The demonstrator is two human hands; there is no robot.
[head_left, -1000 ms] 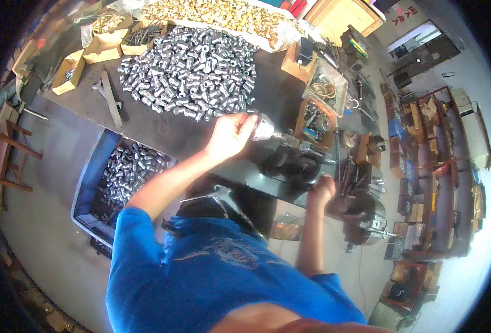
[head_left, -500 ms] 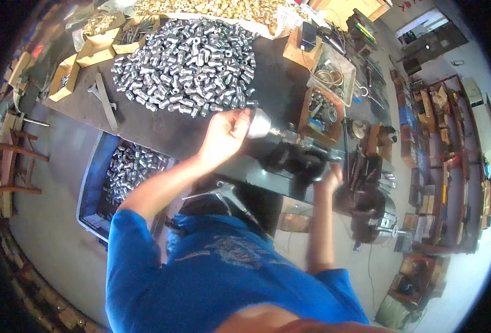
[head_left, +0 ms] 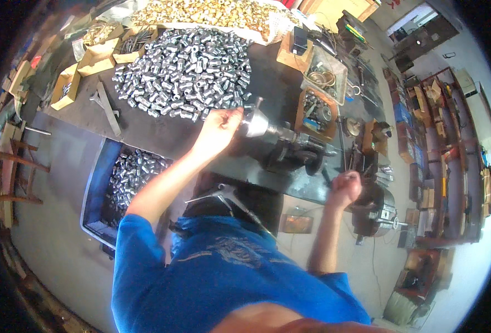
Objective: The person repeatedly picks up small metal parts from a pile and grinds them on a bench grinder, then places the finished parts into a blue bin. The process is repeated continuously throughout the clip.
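Observation:
On the dark bench, a silver cone-shaped chuck (head_left: pixel 256 123) points toward my left hand (head_left: pixel 219 130). Thumb and fingers of that hand are pinched together at the chuck's mouth; whatever is between them is too small to make out. Behind the chuck, its shaft runs into a dark metal bench fixture (head_left: pixel 298 155). To the right of the fixture, by the bench's front edge, my right hand (head_left: pixel 346 188) is closed in a fist next to a dark handle-like bar (head_left: pixel 327 174); blur hides whether it grips anything. A large pile of silver metal fittings (head_left: pixel 187 72) lies just beyond my left hand.
Below the bench at left stands a blue bin (head_left: pixel 94 188) holding more fittings. Brass-coloured parts (head_left: pixel 212 12) cover the far side. Small cardboard boxes (head_left: pixel 98 58) and a flat metal bar (head_left: pixel 108 108) lie at left. A parts box (head_left: pixel 316 133) sits right of the chuck; shelves (head_left: pixel 439 161) stand farther right.
My right hand has moved right and toward me, away from the fixture. My left hand remains at the chuck's mouth, its fingers slightly lower on it. The view has shifted a little.

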